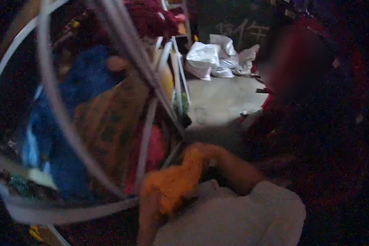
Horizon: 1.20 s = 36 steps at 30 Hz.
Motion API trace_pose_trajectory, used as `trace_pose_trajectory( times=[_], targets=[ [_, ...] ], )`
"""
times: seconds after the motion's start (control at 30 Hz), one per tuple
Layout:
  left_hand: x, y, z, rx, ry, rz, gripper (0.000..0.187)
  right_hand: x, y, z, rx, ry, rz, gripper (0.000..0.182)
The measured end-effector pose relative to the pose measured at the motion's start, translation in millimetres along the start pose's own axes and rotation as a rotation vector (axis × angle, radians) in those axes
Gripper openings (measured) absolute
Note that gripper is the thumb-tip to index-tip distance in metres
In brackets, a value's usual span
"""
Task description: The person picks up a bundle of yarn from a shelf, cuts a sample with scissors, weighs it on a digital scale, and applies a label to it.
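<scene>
A soft orange bundle point(176, 184), yarn or cloth, stretches between my two hands in front of my light shirt. My right hand point(201, 151) is closed around its upper end, with the forearm coming in from the right. At the lower left end, my left hand point(151, 188) grips the bundle too; its fingers are dim and partly covered by the orange material. Just left of both hands stands a large wheel-like frame point(69, 131) of pale curved rims and straight bars, blurred.
Blue cloth point(78, 78) and brown patterned cloth point(110, 119) show through the frame, with pink material point(153, 149) beside them. White sacks point(205, 57) stand on the pale floor point(221, 98) at the back. A person in dark red point(266, 110) is close on the right, in shadow.
</scene>
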State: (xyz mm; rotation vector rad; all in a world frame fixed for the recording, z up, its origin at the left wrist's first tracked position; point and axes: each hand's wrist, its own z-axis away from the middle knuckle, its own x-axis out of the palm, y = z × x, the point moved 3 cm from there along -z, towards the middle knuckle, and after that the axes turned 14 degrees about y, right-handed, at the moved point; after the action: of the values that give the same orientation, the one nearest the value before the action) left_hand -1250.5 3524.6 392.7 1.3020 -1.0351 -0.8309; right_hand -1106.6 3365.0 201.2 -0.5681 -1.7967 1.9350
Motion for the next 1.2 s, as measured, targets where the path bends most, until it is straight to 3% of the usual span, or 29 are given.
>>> trace_pose_trajectory(
  times=[0.03,0.07,0.1,0.17,0.3,0.33,0.37,0.4,0.43,0.47,0.5,0.53,0.57,0.63,0.67,0.7,0.73,0.77,0.8,0.87,0.93,1.0,1.03,1.1,1.13,1.2],
  targets=[
    [-46.1,-23.4,-25.7,-0.013,-0.044,0.033,0.03,18.8,12.5,-19.1,0.116,0.052,0.057,0.043],
    [-75.2,-32.2,3.8,0.027,-0.075,0.078,0.03,55.0,12.1,17.1,0.198,0.093,0.156,0.045],
    [-105.7,9.2,28.1,0.027,-0.093,0.077,0.031,103.3,-23.7,46.2,0.287,0.115,0.197,0.047],
    [-217.5,-5.4,-46.8,-0.045,-0.139,0.119,0.032,145.7,-26.9,-38.0,0.326,0.022,0.295,0.054],
    [-211.5,-15.3,-188.4,-0.03,-0.234,0.216,0.033,105.8,-69.3,-59.1,0.357,0.05,0.102,0.053],
    [-208.2,-24.7,-231.2,0.104,-0.215,0.062,0.032,100.0,-72.5,-61.3,0.359,0.054,0.121,0.053],
    [-199.3,-28.3,-268.8,0.235,-0.199,-0.091,0.031,96.7,-80.9,-60.2,0.204,0.15,0.103,0.054],
    [-182.2,-18.5,-286.4,0.11,-0.234,-0.006,0.03,98.0,-94.1,-56.7,0.055,0.249,0.081,0.056],
    [-164.3,-16.6,-301.5,-0.025,-0.271,0.079,0.028,106.2,-110.9,-55.7,0.073,0.264,0.09,0.056],
    [-147.1,-20.2,-323.3,0.006,-0.394,0.016,0.025,111.0,-135.5,-53.2,0.02,0.315,-0.234,0.059],
    [-125.8,-25.9,-348.3,0.072,-0.359,-0.057,0.025,102.7,-155.3,-55.3,-0.042,0.369,-0.56,0.062],
    [-106.0,-48.7,-372.3,0.139,-0.322,-0.123,0.026,75.6,-138.7,-63.6,-0.261,0.344,-0.545,0.065],
    [-93.7,-83.7,-390.2,0.344,-0.361,-0.244,0.036,48.1,-114.6,-65.0,-0.247,0.411,-0.613,0.064],
    [-60.6,-149.3,-404.4,0.139,-0.423,-0.012,0.034,-2.8,-112.3,-87.7,-0.267,0.525,-0.663,0.064],
    [-53.9,-168.5,-416.4,-0.067,-0.616,0.047,0.032,-20.0,-122.4,-98.0,-0.246,0.635,-0.704,0.066],
    [-35.4,-185.9,-423.4,-0.121,-0.594,0.052,0.027,-44.9,-122.1,-109.3,-0.232,0.743,-0.755,0.068],
    [-15.2,-208.6,-434.2,-0.121,-0.624,0.014,0.026,-80.6,-110.8,-125.6,-0.346,0.804,-0.733,0.072],
    [11.2,-227.0,-441.2,-0.276,-0.615,0.072,0.027,-113.8,-95.8,-143.7,-0.384,0.839,-0.778,0.075],
    [46.0,-244.5,-451.3,-0.381,-0.71,0.156,0.036,-150.5,-87.8,-154.6,-0.411,0.904,-0.875,0.077],
    [142.5,-254.5,-469.1,-0.3,-0.968,0.348,0.048,-232.1,-78.5,-160.9,-0.518,0.976,-0.975,0.079],
    [222.0,-254.5,-469.1,-0.606,-1.175,0.366,0.052,-285.7,-85.0,-151.1,-0.622,1.135,-0.949,0.079],
    [291.4,-238.3,-470.2,-0.576,-1.436,0.294,0.054,-328.1,-98.9,-122.6,-0.615,1.421,-0.82,0.076],
    [322.7,-223.2,-461.8,-0.613,-1.674,0.288,0.054,-349.8,-95.6,-92.7,-0.584,1.575,-0.621,0.071],
    [401.3,-231.9,-470.1,-0.737,-1.938,0.157,0.069,-408.9,-86.7,-33.0,-0.241,1.841,-0.065,0.06],
    [429.2,-231.5,-461.2,-0.834,-2.033,0.054,0.066,-420.0,-75.3,0.7,0.012,1.855,0.035,0.047],
    [488.1,-234.6,-429.7,-1.0,-2.357,-0.095,0.058,-440.8,-71.2,59.4,0.25,1.875,0.014,0.027]
  ],
)
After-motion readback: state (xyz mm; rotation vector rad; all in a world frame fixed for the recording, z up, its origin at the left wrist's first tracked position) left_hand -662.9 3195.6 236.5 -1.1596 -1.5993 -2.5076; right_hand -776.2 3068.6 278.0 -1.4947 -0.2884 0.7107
